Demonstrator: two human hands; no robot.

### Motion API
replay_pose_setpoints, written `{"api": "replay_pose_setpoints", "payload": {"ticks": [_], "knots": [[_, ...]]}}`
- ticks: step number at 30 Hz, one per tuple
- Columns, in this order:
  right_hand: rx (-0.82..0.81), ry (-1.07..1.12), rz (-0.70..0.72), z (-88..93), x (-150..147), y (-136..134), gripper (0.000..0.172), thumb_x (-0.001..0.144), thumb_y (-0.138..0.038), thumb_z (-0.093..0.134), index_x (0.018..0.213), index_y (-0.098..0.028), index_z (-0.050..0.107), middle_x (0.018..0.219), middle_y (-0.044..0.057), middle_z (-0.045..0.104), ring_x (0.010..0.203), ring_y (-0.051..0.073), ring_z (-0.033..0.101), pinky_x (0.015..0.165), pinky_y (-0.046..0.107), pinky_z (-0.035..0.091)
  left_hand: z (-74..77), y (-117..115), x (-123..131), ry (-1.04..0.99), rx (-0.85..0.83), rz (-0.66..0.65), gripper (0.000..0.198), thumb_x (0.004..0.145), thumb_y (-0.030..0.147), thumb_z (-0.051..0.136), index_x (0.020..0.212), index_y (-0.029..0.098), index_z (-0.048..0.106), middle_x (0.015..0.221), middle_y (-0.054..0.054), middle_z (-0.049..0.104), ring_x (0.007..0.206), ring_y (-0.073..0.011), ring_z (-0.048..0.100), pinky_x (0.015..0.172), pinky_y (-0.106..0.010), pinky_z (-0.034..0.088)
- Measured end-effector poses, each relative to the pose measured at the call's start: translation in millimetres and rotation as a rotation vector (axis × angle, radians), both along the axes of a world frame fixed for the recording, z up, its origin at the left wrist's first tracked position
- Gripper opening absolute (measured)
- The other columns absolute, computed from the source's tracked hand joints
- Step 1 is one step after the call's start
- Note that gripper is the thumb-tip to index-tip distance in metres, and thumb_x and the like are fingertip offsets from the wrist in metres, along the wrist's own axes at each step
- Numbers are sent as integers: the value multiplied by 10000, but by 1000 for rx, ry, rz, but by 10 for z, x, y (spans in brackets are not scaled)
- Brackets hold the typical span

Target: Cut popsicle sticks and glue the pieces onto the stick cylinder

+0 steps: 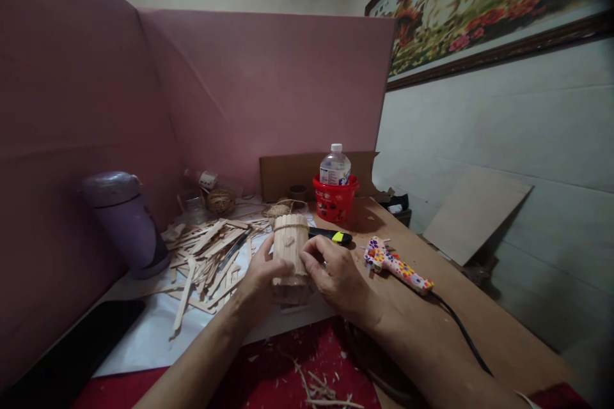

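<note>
A small barrel-like craft of wooden craft sticks (283, 252) stands upright in front of me, with twine around its upper part and a small light piece on its front. My left hand (261, 271) is closed round its left side, the thumb lying across the front. At the right edge of the craft, my right hand (336, 271) has its thumb and index finger pinched together. Whatever lies between those fingertips is hidden. Just behind my right hand lies a black and yellow utility knife (330, 235).
Loose craft sticks (211, 255) lie left on white sheeting, near a purple flask (127, 223) and a twine ball (220, 202). A red bucket (336, 201) holding a plastic bottle (336, 166) stands behind. At right lies a flower-patterned glue gun (396, 265) with its black cord (460, 329).
</note>
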State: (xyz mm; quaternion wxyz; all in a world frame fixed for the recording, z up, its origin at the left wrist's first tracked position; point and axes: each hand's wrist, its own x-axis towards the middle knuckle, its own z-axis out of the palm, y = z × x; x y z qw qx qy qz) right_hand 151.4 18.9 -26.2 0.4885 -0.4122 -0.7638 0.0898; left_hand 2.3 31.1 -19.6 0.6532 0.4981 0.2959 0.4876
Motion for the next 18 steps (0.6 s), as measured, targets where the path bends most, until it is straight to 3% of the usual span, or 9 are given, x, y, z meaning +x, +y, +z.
{"api": "replay_pose_setpoints", "payload": {"ticks": [5,10,15,18], "knots": [[9,21,-3,8,-13,-13,126,866,-124,494,753,-179,493,705,-10,543,678,135,514,631,242,352,17,-26,-5,27,-37,-23,425,695,162,586,1115,186,521,868,-61,632,646,-167,581,544,-279,489],[4,44,5,31,-35,-60,106,848,-102,485,769,-167,515,734,13,567,708,148,531,657,251,370,-48,42,24,42,39,56,488,612,214,727,1054,149,531,865,-65,626,695,-178,588,581,-266,486],[8,41,-4,46,-43,-74,109,845,-103,480,763,-168,513,722,12,559,702,150,525,655,256,368,-21,5,11,50,20,18,393,673,157,590,1064,164,551,835,-46,629,649,-151,573,567,-252,472],[24,35,-18,42,-37,-66,105,842,-105,485,762,-171,505,722,10,554,696,150,520,648,260,365,24,-37,-6,36,-5,-21,440,678,117,509,1112,181,539,833,-44,633,624,-148,567,552,-255,468]]}}
